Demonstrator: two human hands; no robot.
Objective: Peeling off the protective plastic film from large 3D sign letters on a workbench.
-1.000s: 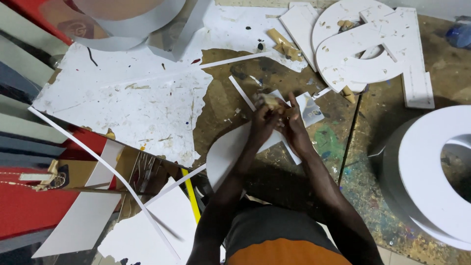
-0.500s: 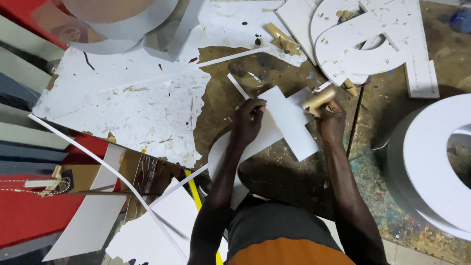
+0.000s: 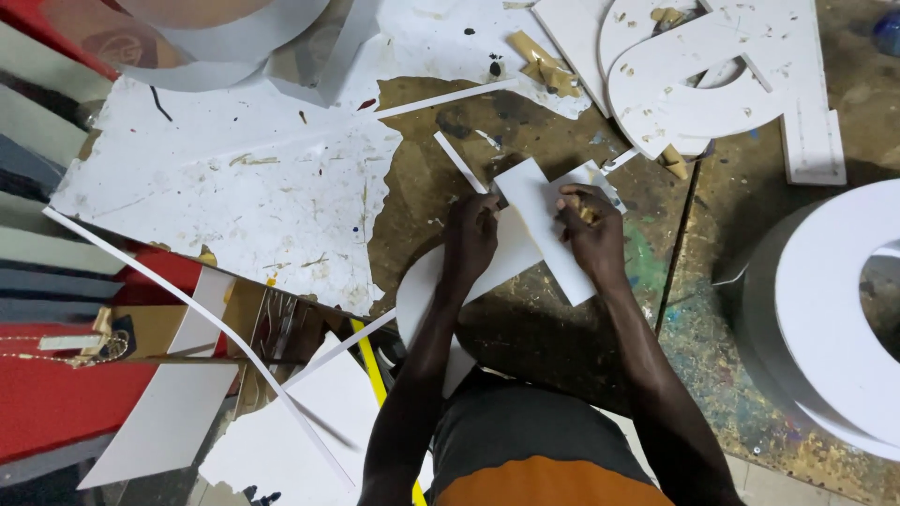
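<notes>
White foam-board rectangle (image 3: 542,225), smooth and flat, lies on a scuffed, paint-flecked worktop (image 3: 562,337) over a curved white cut-out (image 3: 422,290). Left hand (image 3: 469,239) presses its near edge with curled fingers, while right hand (image 3: 589,230) closes on what may be a tan scrap.

Bare worktop (image 3: 562,347) lies open below the hands, hemmed by white cut-out letters (image 3: 694,94) and a curved white form (image 3: 834,319).

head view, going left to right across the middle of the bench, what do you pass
red surface → long thin white strip → big torn white sheet → left hand → white rectangular piece → right hand → large curved white form
</notes>
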